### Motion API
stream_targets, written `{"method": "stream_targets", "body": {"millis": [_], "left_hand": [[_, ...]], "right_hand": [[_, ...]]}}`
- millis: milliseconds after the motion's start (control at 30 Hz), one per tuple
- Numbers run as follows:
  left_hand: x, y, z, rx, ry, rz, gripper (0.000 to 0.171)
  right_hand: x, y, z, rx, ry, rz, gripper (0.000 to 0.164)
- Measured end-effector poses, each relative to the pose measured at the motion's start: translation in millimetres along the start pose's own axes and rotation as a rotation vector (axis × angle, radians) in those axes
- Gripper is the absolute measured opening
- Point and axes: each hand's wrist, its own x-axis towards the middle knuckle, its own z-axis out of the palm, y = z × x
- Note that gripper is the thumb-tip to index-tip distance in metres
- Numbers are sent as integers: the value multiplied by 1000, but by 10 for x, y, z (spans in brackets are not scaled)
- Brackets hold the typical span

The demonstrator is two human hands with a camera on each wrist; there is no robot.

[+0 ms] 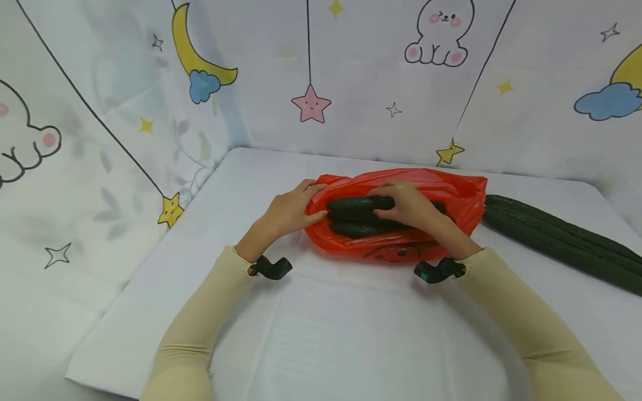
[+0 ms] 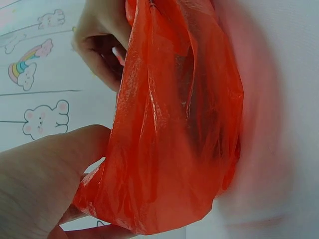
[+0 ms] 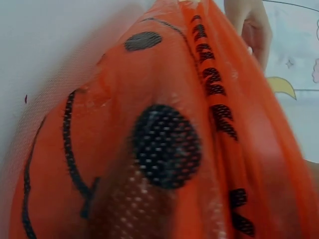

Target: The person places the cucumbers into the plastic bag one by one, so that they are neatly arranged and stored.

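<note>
A red plastic bag lies on its side on the white table, its mouth spread wide. Several dark green cucumbers rest inside it. At the bag's left end, my left hand pinches the rim; in the left wrist view its thumb is on one side of the red plastic and fingers are on the other. My right hand reaches into the opening and grips the top cucumber near its middle. Red plastic with a printed black face fills most of the right wrist view, hiding that hand's grasp.
More long cucumbers lie side by side on the table, right of the bag. A patterned cloth with moons, stars and bears hangs behind and to the left. A dark camera mount sits at each wrist.
</note>
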Motion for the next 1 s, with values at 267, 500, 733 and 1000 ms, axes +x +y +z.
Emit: {"method": "stream_targets", "body": {"millis": [267, 500, 733, 1000], "left_hand": [[9, 10, -2, -5, -2, 9, 66], [7, 7, -13, 4, 0, 14, 67], [6, 1, -15, -3, 0, 13, 66], [0, 3, -17, -10, 11, 28, 65]], "right_hand": [[65, 78, 94, 14, 17, 22, 35], [119, 113, 132, 30, 12, 42, 33], [128, 121, 151, 16, -46, 81, 37], [105, 145, 176, 7, -62, 104, 40]]}}
